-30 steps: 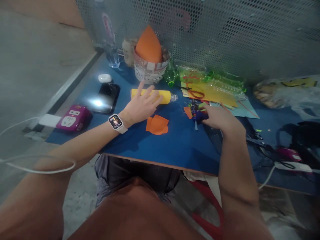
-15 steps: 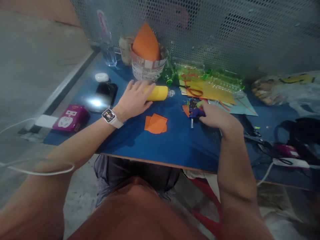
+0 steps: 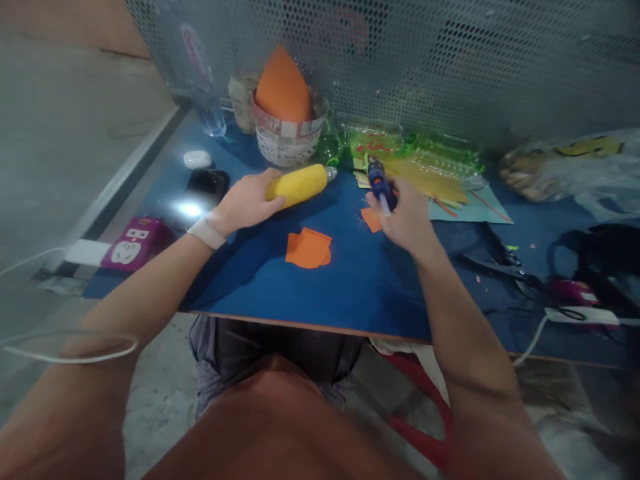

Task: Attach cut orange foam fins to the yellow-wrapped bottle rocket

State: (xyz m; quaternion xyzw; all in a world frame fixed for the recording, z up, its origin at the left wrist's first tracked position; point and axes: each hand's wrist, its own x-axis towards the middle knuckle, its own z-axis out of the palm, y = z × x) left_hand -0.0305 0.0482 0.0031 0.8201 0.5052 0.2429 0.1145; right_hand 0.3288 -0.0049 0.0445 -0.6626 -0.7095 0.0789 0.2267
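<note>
My left hand (image 3: 253,200) is wrapped round the base of a plastic bottle (image 3: 303,185) covered in yellow, its clear neck tilted up to the right. A dark blue glue gun (image 3: 381,181) is gripped in my right hand (image 3: 407,210), nozzle toward the back and a whitish glue stick poking out of its rear. Orange paper pieces (image 3: 309,248) lie on the blue table (image 3: 320,300) between my hands and the front edge. Near my right hand lies a small orange scrap (image 3: 371,219).
A woven basket (image 3: 289,141) with an orange pointed piece stands at the back, beside green plastic bottles (image 3: 445,157) and coloured paper sheets (image 3: 475,203). Left are a phone (image 3: 207,187), a white case (image 3: 197,159) and a purple power socket (image 3: 133,243). Black cables (image 3: 525,277) lie right.
My right hand has lifted the glue gun and turned its nozzle toward the back. My left hand has closed round the yellow bottle and tilted its neck upward.
</note>
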